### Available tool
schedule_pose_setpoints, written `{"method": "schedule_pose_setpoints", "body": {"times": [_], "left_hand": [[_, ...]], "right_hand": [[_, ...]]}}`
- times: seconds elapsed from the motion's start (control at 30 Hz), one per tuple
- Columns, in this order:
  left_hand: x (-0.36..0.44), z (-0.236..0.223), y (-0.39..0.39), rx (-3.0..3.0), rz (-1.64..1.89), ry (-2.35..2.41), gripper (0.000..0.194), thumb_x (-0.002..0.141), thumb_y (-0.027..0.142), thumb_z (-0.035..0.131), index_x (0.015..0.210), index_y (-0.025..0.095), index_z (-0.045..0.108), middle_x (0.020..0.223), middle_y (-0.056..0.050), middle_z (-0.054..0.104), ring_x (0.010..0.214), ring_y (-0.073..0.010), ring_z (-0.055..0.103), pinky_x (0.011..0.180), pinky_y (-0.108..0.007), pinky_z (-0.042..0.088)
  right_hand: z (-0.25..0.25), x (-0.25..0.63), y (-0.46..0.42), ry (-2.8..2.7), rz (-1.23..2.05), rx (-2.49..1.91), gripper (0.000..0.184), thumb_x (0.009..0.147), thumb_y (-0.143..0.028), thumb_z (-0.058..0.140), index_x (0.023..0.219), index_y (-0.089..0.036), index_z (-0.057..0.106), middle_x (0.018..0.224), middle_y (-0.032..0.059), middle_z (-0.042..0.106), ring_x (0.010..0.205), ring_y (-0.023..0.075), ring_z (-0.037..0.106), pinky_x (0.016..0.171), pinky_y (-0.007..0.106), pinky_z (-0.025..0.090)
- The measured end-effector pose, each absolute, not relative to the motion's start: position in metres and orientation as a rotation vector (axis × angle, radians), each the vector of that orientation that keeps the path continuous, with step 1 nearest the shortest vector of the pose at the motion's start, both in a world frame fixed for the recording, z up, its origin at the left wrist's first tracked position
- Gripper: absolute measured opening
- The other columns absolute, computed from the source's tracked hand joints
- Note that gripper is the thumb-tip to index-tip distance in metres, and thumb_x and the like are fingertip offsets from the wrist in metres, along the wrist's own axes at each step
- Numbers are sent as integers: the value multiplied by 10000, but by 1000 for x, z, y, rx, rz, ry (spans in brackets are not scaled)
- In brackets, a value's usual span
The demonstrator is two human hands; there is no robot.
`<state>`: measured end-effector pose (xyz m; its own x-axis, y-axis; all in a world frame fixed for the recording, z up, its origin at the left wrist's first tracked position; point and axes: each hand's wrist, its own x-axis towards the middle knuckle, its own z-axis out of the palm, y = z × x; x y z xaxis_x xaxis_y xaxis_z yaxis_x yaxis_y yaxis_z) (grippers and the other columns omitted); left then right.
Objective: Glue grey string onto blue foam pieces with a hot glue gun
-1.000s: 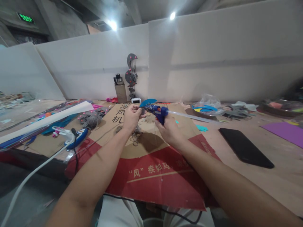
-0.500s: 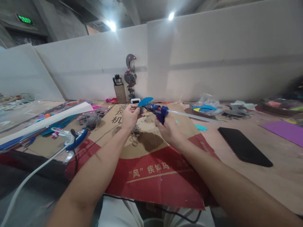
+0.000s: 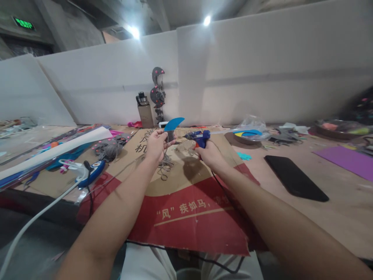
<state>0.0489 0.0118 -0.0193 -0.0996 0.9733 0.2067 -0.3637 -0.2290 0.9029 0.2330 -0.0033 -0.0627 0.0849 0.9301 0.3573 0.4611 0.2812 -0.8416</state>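
Note:
My left hand (image 3: 155,146) pinches a curved blue piece (image 3: 175,124), perhaps felt, with a dark grey part at its lower end. In my right hand (image 3: 210,154) is a blue hot glue gun (image 3: 201,138); its nozzle points left, a short gap from the blue piece. A clear glue stick (image 3: 223,131) juts from the gun's rear. Grey yarn (image 3: 165,165) hangs in loose loops under my left hand. Both hands are above a red and tan cardboard sheet (image 3: 189,229).
A black phone (image 3: 295,178) and a purple sheet (image 3: 346,160) lie to the right. Behind stand a bottle (image 3: 145,112) and a grey hanging ornament (image 3: 157,87). At left are a blue power strip (image 3: 96,173) with a white cable and a grey yarn bundle (image 3: 110,148).
The glue gun has drawn back to the right, away from the blue piece, and levelled out. My left hand has tilted the blue piece up, showing its grey lower part.

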Motion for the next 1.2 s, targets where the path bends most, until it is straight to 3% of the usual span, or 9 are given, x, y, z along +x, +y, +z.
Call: {"method": "schedule_pose_setpoints", "body": {"times": [0.13,0.3,0.4,0.5,0.7,0.9,1.03,1.2], "left_hand": [[50,-20,11,1022,1552,817,101,789,128,554,854,163,485,726,-41,675,714,-145,695,690,-305,596],[55,-22,8,1066,1585,847,139,776,157,594,853,167,478,732,-31,672,708,-145,694,700,-319,594],[60,-24,5,1146,1639,871,152,768,184,616,847,171,487,728,-13,661,702,-133,688,714,-314,589],[65,-27,2,1255,1652,855,160,763,222,635,846,179,504,737,-1,651,702,-124,678,730,-312,583],[76,-27,-10,1376,1649,873,142,770,254,631,853,195,531,774,2,645,671,-108,646,708,-277,557],[75,-26,-14,1461,1667,923,135,765,262,627,850,195,547,753,1,645,649,-109,626,661,-244,517],[77,-27,-13,1375,1626,915,150,753,254,629,850,195,532,723,6,646,614,-111,616,594,-226,486],[84,-29,-12,1211,1596,882,164,744,244,630,852,199,515,670,20,632,550,-105,592,548,-220,464]], "right_hand": [[-66,250,8,-1572,684,-1667,97,706,-265,575,716,-176,611,584,84,616,556,231,586,547,350,430],[-55,266,0,-1821,208,-1846,291,707,-393,645,539,-199,508,659,148,611,782,308,617,710,424,437],[-44,257,-11,-1780,115,-1692,241,737,-365,612,598,-201,506,733,131,609,860,290,598,777,425,431],[-40,231,-22,-1677,299,-1342,169,775,-369,550,776,-203,516,820,83,603,834,229,580,778,397,447],[-43,183,-35,-1256,1028,-877,378,652,-306,660,886,-234,373,947,25,589,846,153,609,813,354,498],[-30,179,-49,-945,1437,-696,553,561,-217,732,983,-252,377,832,-55,561,685,100,565,692,316,523],[-29,182,-51,-1012,1474,-755,435,603,-304,722,926,-228,440,723,-85,511,526,56,426,562,253,458],[-41,185,-40,-1261,1047,-942,332,655,-358,689,877,-197,502,744,-38,533,635,105,491,578,257,415]]}}
